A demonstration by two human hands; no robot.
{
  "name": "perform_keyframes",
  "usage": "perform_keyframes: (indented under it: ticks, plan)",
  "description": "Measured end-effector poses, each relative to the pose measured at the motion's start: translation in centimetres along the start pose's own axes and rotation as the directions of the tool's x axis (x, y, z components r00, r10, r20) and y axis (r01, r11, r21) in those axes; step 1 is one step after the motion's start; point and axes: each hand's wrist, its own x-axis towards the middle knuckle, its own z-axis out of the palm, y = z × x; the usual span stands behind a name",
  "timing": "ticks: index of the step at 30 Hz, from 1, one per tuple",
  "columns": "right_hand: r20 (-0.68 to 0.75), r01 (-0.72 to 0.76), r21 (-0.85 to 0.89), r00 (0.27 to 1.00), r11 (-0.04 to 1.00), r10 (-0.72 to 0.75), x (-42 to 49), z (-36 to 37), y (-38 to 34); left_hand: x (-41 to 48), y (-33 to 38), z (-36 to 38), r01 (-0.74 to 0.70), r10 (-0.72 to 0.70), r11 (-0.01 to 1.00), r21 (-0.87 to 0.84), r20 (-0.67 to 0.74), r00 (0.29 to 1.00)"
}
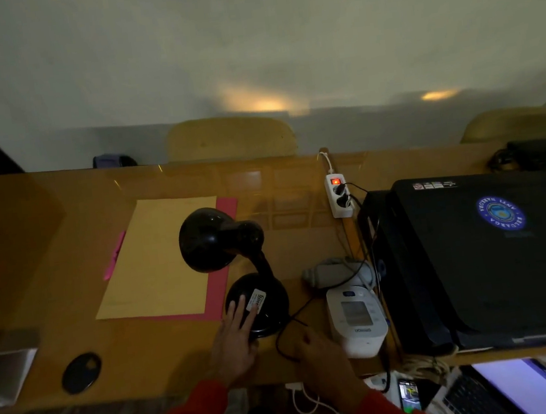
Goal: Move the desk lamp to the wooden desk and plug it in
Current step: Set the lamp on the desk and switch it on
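Already the desk lamp (238, 272) is stood on the wooden desk (50, 266), its round base set just beside the lower right corner of a pink folder (220, 281) on which a tan envelope (158, 257) lies, and its shade is turned up and away over the paper. The left hand (235, 338) is laid flat, fingers spread, on the near edge of the base; nothing is clasped by it. The right hand (319, 354) is loosely curled close to the lamp's black cord (284, 336), which loops on the desk in front of a white blood pressure monitor (357, 319); whether the cord is actually pinched cannot be told in this dim light. The move itself may thus be judged done. What is left is less sure: a lit power strip (340, 195) lies well beyond the lamp, with two dark plugs seated in it (whose they are cannot be traced), and no glow is seen from the shade. The plugging in, or its checking, is probably outstanding.
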Motion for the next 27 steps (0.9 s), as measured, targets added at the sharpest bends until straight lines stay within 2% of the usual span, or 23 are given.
perform_keyframes:
  ticks: [4, 7, 9, 11, 15, 17, 20, 27]
  plan:
    - [-0.150, -0.026, 0.185, 0.987, 0.982, 0.055, 0.6, -1.4, 0.9, -0.6, -0.7, -0.5, -0.030, 0.029, 0.999, 0.025, 0.021, 0.999]
    - [-0.201, 0.033, 0.338, 0.979, 0.941, 0.038, 1.7, -2.5, 0.5, -1.3, -1.3, -1.0, -0.061, 0.060, 0.998, 0.011, 0.046, 0.997]
    - [-0.258, 0.083, 0.475, 0.965, 0.876, 0.048, 2.3, -2.9, -0.6, -1.8, -1.7, -1.1, -0.072, 0.071, 0.997, 0.012, 0.087, 0.994]
    - [-0.249, 0.101, 0.605, 0.966, 0.790, 0.067, 2.6, -3.2, -2.0, -2.0, -1.9, -1.1, -0.085, 0.083, 0.996, 0.012, 0.138, 0.987]
    - [-0.200, 0.071, 0.747, 0.972, 0.661, 0.121, 3.3, -2.8, -4.2, -2.6, -1.7, -1.2, -0.124, 0.116, 0.992, 0.033, 0.183, 0.976]
    - [-0.188, 0.034, 0.775, 0.965, 0.631, 0.180, 3.4, -2.9, -4.5, -3.0, -1.1, -1.5, -0.158, 0.146, 0.986, 0.048, 0.201, 0.969]
    - [-0.257, 0.029, 0.739, 0.936, 0.673, 0.243, 2.7, -3.1, -3.9, -3.7, 0.1, -1.6, -0.149, 0.138, 0.988, 0.050, 0.172, 0.975]
    - [-0.376, 0.084, 0.652, 0.899, 0.754, 0.225, 0.5, -3.4, -1.3, -4.4, 2.9, -0.8, -0.245, 0.215, 0.962, 0.122, 0.218, 0.952]
